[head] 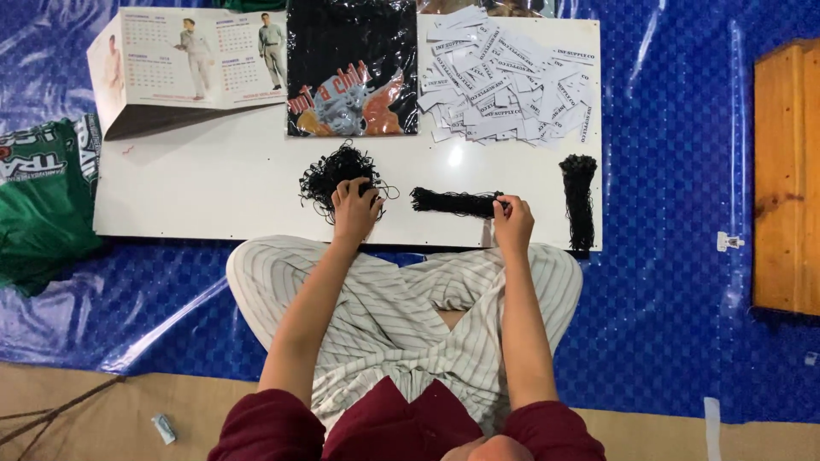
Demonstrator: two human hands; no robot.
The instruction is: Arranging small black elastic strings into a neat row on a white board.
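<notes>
I sit cross-legged in striped trousers before a white board (222, 188) lying on a blue tarp. My left hand (354, 207) rests on a tangled pile of black strings (333, 175), fingers curled into it. My right hand (512, 220) pinches the right end of a straight black string bundle (453, 201) lying across the board. A second black bundle (579, 198) lies upright near the board's right edge.
A heap of white paper tags (504, 81) covers the board's far right. A black printed garment in plastic (352, 68) and a desk calendar (196, 60) lie at the back. Green clothing (43, 196) sits left; a wooden piece (786, 179) stands right.
</notes>
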